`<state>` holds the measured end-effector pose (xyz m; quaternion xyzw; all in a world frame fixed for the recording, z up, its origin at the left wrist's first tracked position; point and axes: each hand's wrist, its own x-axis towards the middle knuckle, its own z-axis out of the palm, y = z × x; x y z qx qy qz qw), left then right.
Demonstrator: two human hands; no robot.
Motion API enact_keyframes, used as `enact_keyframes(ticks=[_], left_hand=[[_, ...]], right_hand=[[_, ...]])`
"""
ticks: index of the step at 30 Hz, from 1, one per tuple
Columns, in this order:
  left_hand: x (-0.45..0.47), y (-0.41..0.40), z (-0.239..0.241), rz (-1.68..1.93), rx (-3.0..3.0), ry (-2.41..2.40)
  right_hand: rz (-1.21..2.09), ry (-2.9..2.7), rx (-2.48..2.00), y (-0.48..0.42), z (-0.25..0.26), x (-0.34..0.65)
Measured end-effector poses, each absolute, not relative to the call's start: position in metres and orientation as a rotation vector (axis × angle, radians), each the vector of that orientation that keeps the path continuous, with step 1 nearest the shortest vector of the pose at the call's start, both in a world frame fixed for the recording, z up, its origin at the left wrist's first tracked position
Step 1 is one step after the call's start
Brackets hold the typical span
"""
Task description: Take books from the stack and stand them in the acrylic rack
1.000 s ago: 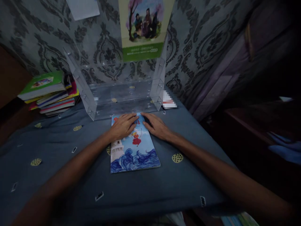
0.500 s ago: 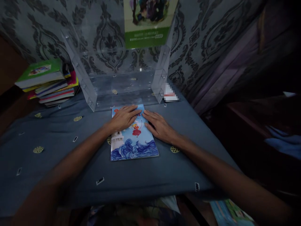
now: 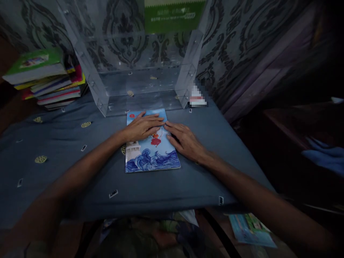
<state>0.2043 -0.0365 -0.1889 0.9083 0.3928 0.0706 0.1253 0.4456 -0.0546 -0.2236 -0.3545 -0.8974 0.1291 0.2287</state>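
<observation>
A thin picture book (image 3: 153, 159) lies closed and flat on the blue cloth, its light-blue cover showing dark-blue waves, a small figure in red and a white building. My left hand (image 3: 143, 127) rests flat across the upper part of the cover, fingers stretched to the right. At the book's right edge lies my right hand (image 3: 185, 139), its fingers extended, with the tips close to those of the left. Part of the cover's top is hidden under the hands. Just behind the book stands a clear plastic rack (image 3: 92, 86).
A stack of books (image 3: 51, 79) sits at the back left, a green one on top. In the rack's upper part is a green-bottomed book (image 3: 174, 16). A pixelated white item (image 3: 197, 98) is right of the rack. More books (image 3: 249, 229) lie below the table's front edge.
My view has tilted down, so everything sits higher in the picture. My left hand has shifted slightly on the cover, its fingers pointing more to the right. The book stays flat.
</observation>
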Motion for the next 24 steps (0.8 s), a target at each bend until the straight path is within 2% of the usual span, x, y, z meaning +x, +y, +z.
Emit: enact_keyframes(ticks=[9, 16, 24], left_hand=[[0.206, -0.041, -0.192, 0.281, 2.693, 1.135], [0.205, -0.05, -0.19, 0.305, 2.678, 0.92], [0.214, -0.073, -0.193, 0.279, 2.77, 0.982]], right_hand=[[0.32, -2.486, -0.974, -0.067, -0.221, 0.449], [0.337, -2.558, -0.917, -0.104, -0.218, 0.466], [0.286, -2.567, -0.872, -0.114, -0.22, 0.47]])
